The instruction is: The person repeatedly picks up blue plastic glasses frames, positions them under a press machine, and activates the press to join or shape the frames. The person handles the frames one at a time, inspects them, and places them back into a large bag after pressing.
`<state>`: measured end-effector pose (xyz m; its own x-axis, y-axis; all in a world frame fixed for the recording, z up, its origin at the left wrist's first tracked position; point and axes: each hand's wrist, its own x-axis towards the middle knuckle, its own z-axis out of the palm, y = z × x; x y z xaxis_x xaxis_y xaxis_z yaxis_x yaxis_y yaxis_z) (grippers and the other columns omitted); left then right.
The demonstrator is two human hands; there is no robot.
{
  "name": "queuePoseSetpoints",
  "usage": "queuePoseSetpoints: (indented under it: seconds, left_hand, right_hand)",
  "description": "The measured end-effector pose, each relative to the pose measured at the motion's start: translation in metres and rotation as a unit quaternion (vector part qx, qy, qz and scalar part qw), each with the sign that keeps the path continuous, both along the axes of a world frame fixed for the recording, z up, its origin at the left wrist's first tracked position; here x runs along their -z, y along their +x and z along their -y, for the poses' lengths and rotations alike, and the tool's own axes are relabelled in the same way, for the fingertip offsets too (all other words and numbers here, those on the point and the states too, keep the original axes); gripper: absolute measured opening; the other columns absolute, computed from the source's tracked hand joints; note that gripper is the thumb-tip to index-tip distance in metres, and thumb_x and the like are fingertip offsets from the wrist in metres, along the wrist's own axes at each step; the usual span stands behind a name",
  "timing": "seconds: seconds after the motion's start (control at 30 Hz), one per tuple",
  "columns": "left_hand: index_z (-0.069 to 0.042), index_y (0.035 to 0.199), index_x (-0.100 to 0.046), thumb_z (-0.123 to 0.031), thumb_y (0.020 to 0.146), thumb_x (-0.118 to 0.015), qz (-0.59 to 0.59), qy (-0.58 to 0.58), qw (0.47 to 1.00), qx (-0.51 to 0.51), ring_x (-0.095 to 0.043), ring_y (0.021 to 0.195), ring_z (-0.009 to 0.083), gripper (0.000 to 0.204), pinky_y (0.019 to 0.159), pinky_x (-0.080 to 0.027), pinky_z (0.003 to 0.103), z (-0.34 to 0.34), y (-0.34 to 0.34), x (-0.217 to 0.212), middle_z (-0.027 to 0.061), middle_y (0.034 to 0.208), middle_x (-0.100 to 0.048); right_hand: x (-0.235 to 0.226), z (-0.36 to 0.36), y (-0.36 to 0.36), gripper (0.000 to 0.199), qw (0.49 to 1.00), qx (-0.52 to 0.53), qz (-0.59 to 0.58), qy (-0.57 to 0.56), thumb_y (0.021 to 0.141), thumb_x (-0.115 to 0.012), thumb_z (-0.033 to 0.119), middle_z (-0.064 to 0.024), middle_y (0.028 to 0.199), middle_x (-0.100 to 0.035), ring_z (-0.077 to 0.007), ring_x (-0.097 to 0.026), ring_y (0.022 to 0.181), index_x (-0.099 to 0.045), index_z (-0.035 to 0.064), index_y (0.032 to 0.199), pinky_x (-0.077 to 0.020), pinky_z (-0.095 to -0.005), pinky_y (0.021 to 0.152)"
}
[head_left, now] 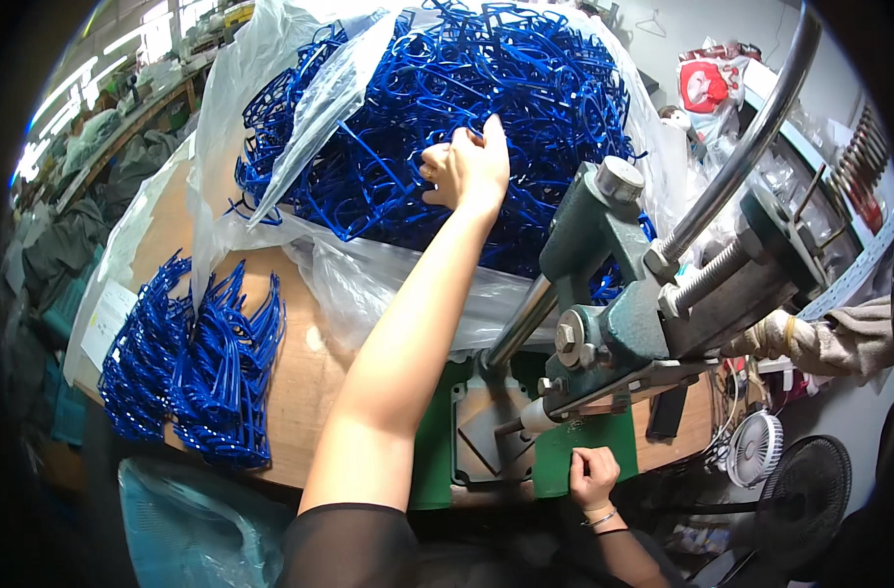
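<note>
A big heap of tangled, thin blue plastic pieces (525, 88), which look like eyeglass frames, fills a clear plastic bag (241, 88) at the far side of the table. Reaching over the heap, my left hand (467, 169) has its fingers curled in among the pieces; whatever they grip is hidden. My right hand (594, 478) is closed low at the table's front edge, beside the press base, its contents out of sight. Between hand and heap stands a green hand press (614, 333) with a long metal lever (746, 137). Its flat metal base plate (493, 431) bears no blue piece.
Neatly bundled blue pieces (197, 363) lie on the wooden table (310, 392) at left. A teal plastic basket (192, 529) stands below them. At right are a dark phone-like slab (667, 414), a white fan (756, 448), a black fan (810, 500) and a large spring (861, 162).
</note>
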<state>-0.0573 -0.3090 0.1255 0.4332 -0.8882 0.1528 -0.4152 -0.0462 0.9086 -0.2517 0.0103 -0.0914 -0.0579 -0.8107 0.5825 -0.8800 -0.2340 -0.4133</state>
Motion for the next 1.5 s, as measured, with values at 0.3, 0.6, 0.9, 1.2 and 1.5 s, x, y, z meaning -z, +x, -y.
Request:
queuePoseSetpoints:
  seconds: [0.3, 0.6, 0.9, 1.2, 1.5]
  left_hand:
    - [0.003, 0.101, -0.059, -0.037, 0.097, -0.035, -0.411, -0.27, 0.827, 0.271, -0.062, 0.097, 0.0264, 0.047, 0.09, -0.044, 0.039, -0.101, 0.103, -0.041, 0.0202, 0.102, -0.064]
    - [-0.001, 0.102, -0.051, -0.012, 0.088, -0.055, -0.45, -0.022, 0.847, 0.282, -0.06, 0.072, 0.016, 0.018, 0.07, -0.049, 0.025, -0.233, 0.118, 0.06, 0.0154, 0.096, -0.062]
    - [0.002, 0.133, -0.024, -0.008, 0.084, -0.057, -0.27, 0.042, 0.92, 0.282, -0.053, 0.069, 0.0082, 0.06, 0.064, -0.044, 0.019, -0.283, 0.093, 0.097, 0.0132, 0.099, -0.062]
    - [0.001, 0.138, -0.016, 0.004, 0.071, -0.059, -0.38, -0.044, 0.863, 0.329, -0.056, 0.079, 0.0101, 0.079, 0.075, -0.049, 0.024, -0.301, 0.073, 0.102, 0.0162, 0.114, -0.052]
    - [-0.001, 0.138, -0.014, 0.014, 0.074, -0.063, -0.415, -0.009, 0.837, 0.357, -0.064, 0.084, 0.015, 0.082, 0.076, -0.051, 0.024, -0.304, 0.067, 0.114, 0.0251, 0.125, -0.047]
  right_hand:
    - [0.0, -0.001, -0.005, 0.008, 1.0, 0.004, 0.008, -0.009, 0.07, -0.062, 0.0, -0.0103, 0.067, -0.057, -0.0282, -0.054, 0.06, -0.061, 0.0044, 0.076, -0.0441, -0.0354, 0.054]
    - [-0.033, 0.013, 0.01, 0.037, 0.983, -0.008, -0.079, 0.163, 0.08, -0.062, 0.012, -0.0147, 0.11, -0.053, -0.0314, -0.056, 0.095, -0.054, 0.0009, 0.115, -0.0484, -0.0343, 0.078]
    - [-0.057, 0.006, -0.014, 0.025, 0.988, -0.007, 0.002, 0.154, 0.081, -0.06, 0.007, -0.0129, 0.093, -0.057, -0.0256, -0.057, 0.08, -0.056, 0.0001, 0.105, -0.0468, -0.0314, 0.071]
    - [-0.005, 0.007, -0.013, 0.007, 0.966, 0.076, 0.18, 0.171, 0.078, -0.064, 0.007, -0.0084, 0.073, -0.056, -0.0209, -0.055, 0.066, -0.059, 0.001, 0.078, -0.0449, -0.0309, 0.062]
    - [-0.002, 0.013, -0.013, 0.008, 0.981, 0.051, 0.067, 0.173, 0.078, -0.064, 0.01, -0.0073, 0.075, -0.056, -0.0225, -0.054, 0.073, -0.061, 0.0025, 0.079, -0.0439, -0.032, 0.068]
